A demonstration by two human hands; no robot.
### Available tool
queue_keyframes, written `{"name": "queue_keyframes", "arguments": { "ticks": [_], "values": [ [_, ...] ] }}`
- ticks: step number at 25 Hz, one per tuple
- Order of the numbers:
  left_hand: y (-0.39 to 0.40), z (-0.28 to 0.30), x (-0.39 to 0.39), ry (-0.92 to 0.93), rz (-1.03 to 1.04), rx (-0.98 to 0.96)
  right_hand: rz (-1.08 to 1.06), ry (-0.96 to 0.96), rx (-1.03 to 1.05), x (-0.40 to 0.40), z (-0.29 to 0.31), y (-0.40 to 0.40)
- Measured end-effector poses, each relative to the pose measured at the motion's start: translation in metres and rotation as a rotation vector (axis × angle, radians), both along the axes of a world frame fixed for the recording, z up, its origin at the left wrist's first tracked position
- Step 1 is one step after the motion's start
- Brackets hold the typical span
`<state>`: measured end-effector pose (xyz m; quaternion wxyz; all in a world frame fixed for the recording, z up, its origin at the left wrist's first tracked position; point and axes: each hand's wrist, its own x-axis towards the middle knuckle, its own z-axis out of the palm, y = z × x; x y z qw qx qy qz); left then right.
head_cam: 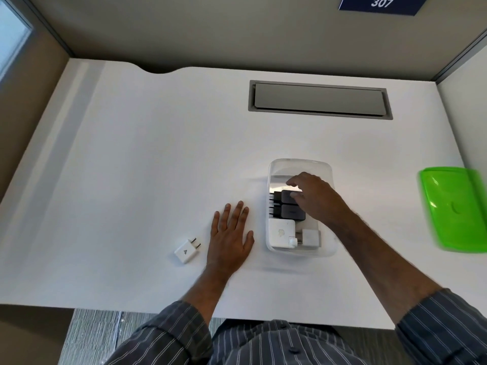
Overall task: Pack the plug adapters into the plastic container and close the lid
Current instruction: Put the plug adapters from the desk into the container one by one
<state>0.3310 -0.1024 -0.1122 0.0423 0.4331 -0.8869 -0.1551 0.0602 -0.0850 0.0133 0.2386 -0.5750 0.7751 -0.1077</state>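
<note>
White laminate tabletop [158,154] fills a cubicle bounded by beige partition walls, with a grey recessed cable hatch [320,99] set into its far side. A clear rectangular plastic container [272,167] stands right of centre, open at the top. Inside it, two black block-shaped plug adapters [288,212] lie side by side in the middle, and a large white square adapter [280,233] and a smaller white cube adapter [311,238] occupy the near end. This tight row arrangement leaves the far end of the container free for further items.

The right hand [312,196] reaches down into the container, fingers loosely curled, fingertips touching the farther black adapter. Judged from this pose, the hand is seating or aligning that adapter; a closed grip on it is not evident. The left hand [232,235] lies flat and spread on the tabletop just beside the container's left wall, holding nothing, probably as a brace.

One small white two-pin plug adapter [185,250] remains on the tabletop, near the left hand, not yet packed. The translucent green plastic lid [456,209] lies well apart at the right edge, clear of the packing area. Fitting it is the last step.
</note>
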Motion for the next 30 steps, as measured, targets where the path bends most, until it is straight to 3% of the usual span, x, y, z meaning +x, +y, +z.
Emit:
{"name": "queue_keyframes", "arguments": {
  "ticks": [10, 16, 30],
  "values": [
    [0.015, 0.009, 0.015, -0.002, -0.047, 0.014, 0.065, 0.044, -0.262, 0.051, 0.024, -0.005],
    [0.043, 0.002, 0.049, -0.035, -0.12, 0.008, 0.152, 0.072, -0.282, 0.092, 0.017, -0.016],
    [0.09, 0.004, 0.113, -0.103, -0.122, 0.012, 0.597, -0.192, 0.135, 0.197, -0.034, -0.063]
  ]
}}
